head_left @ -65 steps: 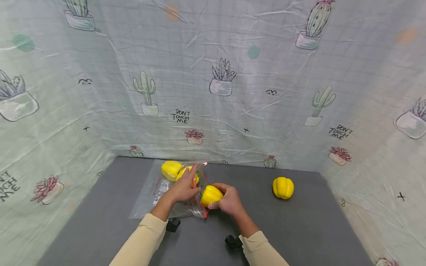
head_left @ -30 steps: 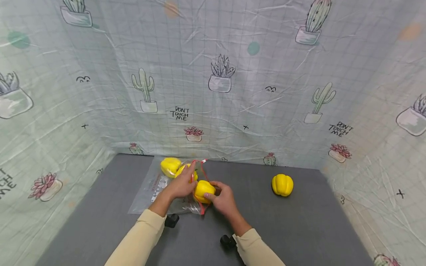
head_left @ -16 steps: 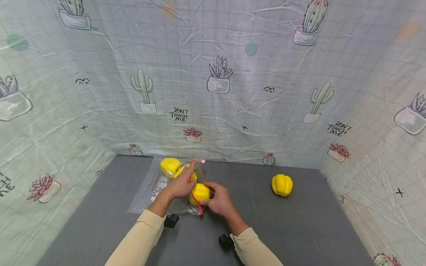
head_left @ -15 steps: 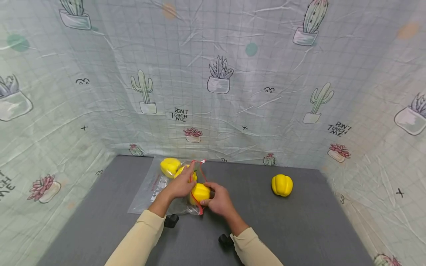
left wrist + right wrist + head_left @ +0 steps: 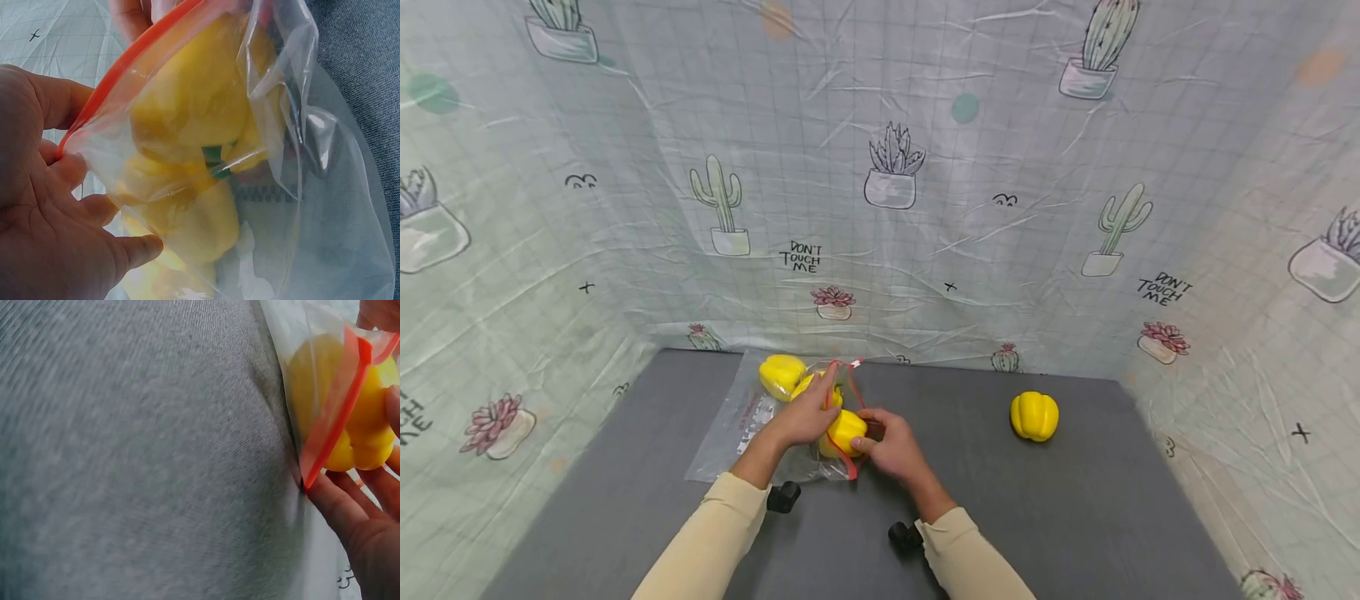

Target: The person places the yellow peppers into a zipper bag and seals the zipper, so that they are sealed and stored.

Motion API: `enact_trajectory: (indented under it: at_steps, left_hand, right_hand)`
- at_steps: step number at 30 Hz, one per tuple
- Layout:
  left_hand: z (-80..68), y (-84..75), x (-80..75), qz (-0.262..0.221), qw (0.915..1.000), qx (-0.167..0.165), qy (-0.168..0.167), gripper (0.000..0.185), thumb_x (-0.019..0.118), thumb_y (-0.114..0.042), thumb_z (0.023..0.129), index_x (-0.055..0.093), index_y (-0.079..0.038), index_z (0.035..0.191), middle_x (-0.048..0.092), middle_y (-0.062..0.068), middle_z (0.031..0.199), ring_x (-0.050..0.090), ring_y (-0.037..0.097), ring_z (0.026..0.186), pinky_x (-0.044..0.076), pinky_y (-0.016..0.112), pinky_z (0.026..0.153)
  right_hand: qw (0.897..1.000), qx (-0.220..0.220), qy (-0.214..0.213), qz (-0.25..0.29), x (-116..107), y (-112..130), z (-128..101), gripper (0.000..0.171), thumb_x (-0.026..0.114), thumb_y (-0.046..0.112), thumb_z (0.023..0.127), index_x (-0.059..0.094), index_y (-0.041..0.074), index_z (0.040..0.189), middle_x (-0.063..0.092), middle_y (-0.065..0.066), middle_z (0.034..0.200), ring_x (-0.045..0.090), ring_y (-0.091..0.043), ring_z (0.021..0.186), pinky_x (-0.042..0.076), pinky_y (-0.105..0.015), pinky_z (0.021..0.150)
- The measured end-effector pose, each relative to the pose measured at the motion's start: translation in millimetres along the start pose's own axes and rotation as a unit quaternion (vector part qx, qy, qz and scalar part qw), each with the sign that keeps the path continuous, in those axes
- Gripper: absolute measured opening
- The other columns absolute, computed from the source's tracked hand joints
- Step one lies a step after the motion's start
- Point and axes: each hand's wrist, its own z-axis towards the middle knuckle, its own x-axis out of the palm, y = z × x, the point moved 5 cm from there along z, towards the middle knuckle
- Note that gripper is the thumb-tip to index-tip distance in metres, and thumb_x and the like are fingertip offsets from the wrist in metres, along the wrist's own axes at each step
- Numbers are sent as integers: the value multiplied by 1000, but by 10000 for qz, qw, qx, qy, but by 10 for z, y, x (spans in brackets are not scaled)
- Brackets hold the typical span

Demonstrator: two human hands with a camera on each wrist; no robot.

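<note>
- My left hand (image 5: 802, 417) reaches over the clear, printed plastic bag (image 5: 709, 454) lying on the dark grey counter (image 5: 992, 508); its thumb and bent fingers pinch the upper edge of the mouth and lift it.
- My right hand (image 5: 892, 447) is part closed, thumb and fingers curled round a glossy, lobed yellow bell pepper (image 5: 850, 428).
- That pepper sits right at the mouth, the red rim (image 5: 339, 415) crossing it: one part is behind the film, the rest outside in my grip.
- Two more yellow bell peppers are in the bag: one at the far end (image 5: 782, 377), the other (image 5: 801, 389) just beside it, partly under my left fingers.
- A green stem (image 5: 217, 164) shows through the film; I judge a stem could snag, so I should guide the fruit smoothly.
- To do this well, I should hold the mouth wide and push with my fingertips low, until the widest part clears the rim.
- The lower rim lies by my right fingers, so I should avoid dragging it inward.
- A fourth yellow bell pepper (image 5: 1034, 417) stands on the counter, well apart to the right.
</note>
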Motion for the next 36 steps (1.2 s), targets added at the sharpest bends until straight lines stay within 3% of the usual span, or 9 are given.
enact_trajectory:
  at_steps: [7, 15, 21, 26, 30, 33, 36]
  left_hand:
    - [-11, 1, -13, -19, 10000, -28, 66, 79, 51, -15, 106, 3, -8, 168, 12, 18, 175, 1, 46, 162, 19, 66, 127]
    - [-9, 6, -73, -123, 9999, 39, 98, 80, 51, -14, 105, 1, -5, 168, 10, 23, 175, 7, 47, 161, 16, 66, 128]
    - [2, 10, -69, -149, 9998, 20, 124, 81, 51, -13, 104, 1, -4, 167, 11, 23, 175, 10, 47, 161, 17, 64, 128]
    - [25, -11, -63, -280, 9995, 14, 142, 80, 50, -15, 105, 2, -4, 168, 8, 21, 175, 10, 45, 162, 16, 63, 129]
    - [6, -26, -81, -428, 9989, -50, 161, 80, 50, -17, 106, 1, -6, 168, 5, 18, 176, 13, 41, 163, 18, 62, 129]
    - [-3, -46, -77, -539, 9983, -86, 191, 81, 51, -16, 105, 1, -7, 168, 5, 18, 176, 14, 41, 163, 19, 61, 129]
    - [-21, -56, -73, -582, 9980, -147, 204, 81, 51, -17, 106, 0, -7, 168, 4, 19, 176, 14, 41, 163, 17, 60, 130]
  right_hand:
    - [9986, -74, 175, -498, 48, 47, 26, 39, 76, 17, 95, 70, 8, 133, 74, -15, 124, 73, -31, 106, 61, -45, 91]
    - [9986, 457, -198, -200, 37, 1, 48, 33, 69, 14, 98, 66, -3, 125, 71, -21, 120, 70, -32, 105, 61, -47, 91]
    - [9979, 19, -154, -633, 70, 72, 32, 29, 71, 18, 98, 72, 2, 122, 77, -15, 115, 73, -26, 100, 61, -39, 87]
    - [9942, -228, -66, -1048, 92, 111, 20, 33, 73, 23, 98, 74, 7, 127, 77, -11, 102, 67, -17, 83, 54, -27, 71]
    - [9954, 94, 75, -951, 112, 82, 34, 35, 70, 15, 97, 70, 3, 130, 75, -13, 100, 63, -16, 80, 53, -29, 70]
    - [9962, 417, 40, -758, 105, 59, 30, 28, 70, 9, 95, 70, 0, 122, 74, -13, 100, 63, -18, 83, 55, -33, 73]
    - [9957, 424, 46, -823, 108, 77, 25, 22, 73, 12, 95, 73, 3, 115, 75, -11, 98, 65, -16, 82, 56, -33, 75]
